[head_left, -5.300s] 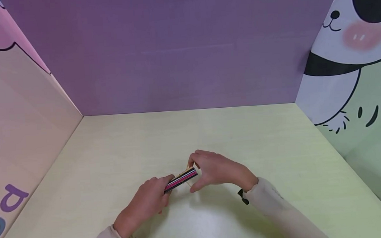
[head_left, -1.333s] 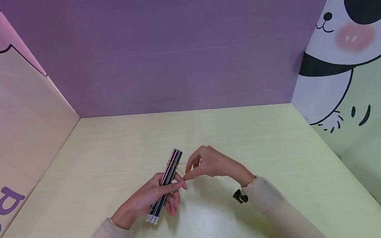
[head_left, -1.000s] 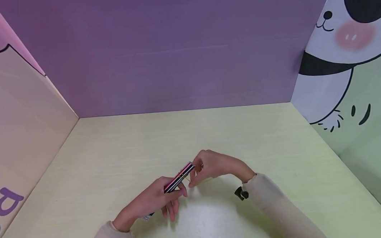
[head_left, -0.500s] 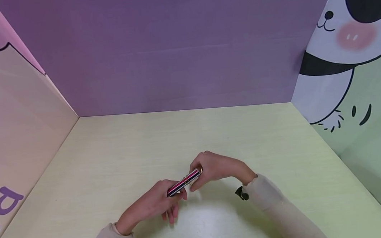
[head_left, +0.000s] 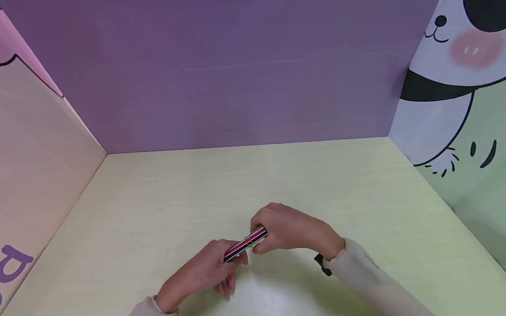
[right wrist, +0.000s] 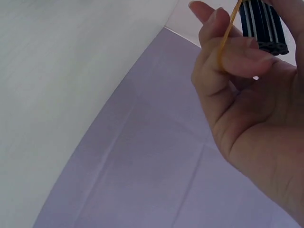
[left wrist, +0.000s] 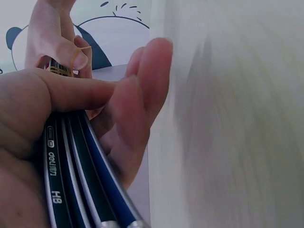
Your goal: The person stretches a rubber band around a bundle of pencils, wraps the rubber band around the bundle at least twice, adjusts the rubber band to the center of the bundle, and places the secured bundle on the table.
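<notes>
My left hand (head_left: 203, 269) grips a bundle of dark striped pencils (head_left: 245, 244), which slants up to the right above the table. In the left wrist view, the thumb lies across the pencils (left wrist: 78, 164), whose near one reads "deli" and "HB". A yellow rubber band (left wrist: 59, 70) is wound round the bundle towards its far end. At that end, my right hand (head_left: 294, 228) has curled fingers about the pencils. In the right wrist view, a stretched loop of the rubber band (right wrist: 230, 31) runs from the pencils (right wrist: 262, 26) and hooks round a finger.
The pale wooden table (head_left: 186, 190) extends under both hands. A purple panel (head_left: 248, 72) closes it off at the back. Printed side walls stand left (head_left: 29, 155) and right (head_left: 496, 202), the right one with a panda picture.
The pencil bundle has swung from nearly upright to a low rightward slant. My right hand, earlier pulling the band out to the right, now sits over the bundle's far end.
</notes>
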A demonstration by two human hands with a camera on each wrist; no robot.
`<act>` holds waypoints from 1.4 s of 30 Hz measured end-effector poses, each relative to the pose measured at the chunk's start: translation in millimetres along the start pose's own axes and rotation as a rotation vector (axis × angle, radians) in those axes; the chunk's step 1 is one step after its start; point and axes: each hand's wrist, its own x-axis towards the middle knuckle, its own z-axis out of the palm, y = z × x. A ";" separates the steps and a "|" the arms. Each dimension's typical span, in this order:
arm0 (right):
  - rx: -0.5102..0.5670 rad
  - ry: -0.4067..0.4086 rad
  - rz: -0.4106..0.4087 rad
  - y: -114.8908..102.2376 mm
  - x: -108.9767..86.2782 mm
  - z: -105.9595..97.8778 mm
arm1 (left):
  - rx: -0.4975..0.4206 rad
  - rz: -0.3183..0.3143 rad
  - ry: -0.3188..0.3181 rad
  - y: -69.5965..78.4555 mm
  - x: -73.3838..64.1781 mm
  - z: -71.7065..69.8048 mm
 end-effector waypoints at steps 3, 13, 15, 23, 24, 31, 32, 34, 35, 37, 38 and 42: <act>-0.099 0.033 0.011 -3.3 -0.5 1.7 | 0.056 -0.007 0.021 0.5 2.2 0.6; -0.551 0.196 -0.027 -22.6 -6.9 10.6 | 0.397 -0.014 0.170 6.9 7.3 9.0; -0.611 0.222 -0.020 -24.0 -7.1 14.0 | 0.483 -0.032 0.217 8.7 9.5 11.9; -0.751 0.368 -0.015 -21.4 -3.6 27.3 | 0.771 -0.037 0.402 16.3 19.0 15.7; -0.770 0.376 -0.010 -21.0 -2.9 28.3 | 0.794 -0.027 0.413 16.7 20.3 15.2; -0.851 0.437 -0.007 -19.9 1.3 33.2 | 0.837 -0.003 0.439 23.0 31.1 11.0; -0.853 0.446 -0.005 -20.8 1.6 33.6 | 0.832 -0.001 0.442 24.4 32.5 10.5; -0.847 0.451 0.007 -22.4 2.9 34.0 | 0.832 0.008 0.453 26.9 34.8 9.8; -0.843 0.456 0.014 -23.1 3.5 33.8 | 0.829 0.007 0.454 27.7 36.0 9.4; -0.838 0.463 0.028 -23.2 4.3 33.3 | 0.832 0.001 0.453 29.5 37.7 8.7; -0.838 0.468 0.031 -22.7 4.7 33.1 | 0.833 -0.004 0.453 30.4 38.5 8.2; -0.859 0.511 0.029 -20.2 5.1 32.4 | 0.836 -0.016 0.451 33.6 42.0 5.3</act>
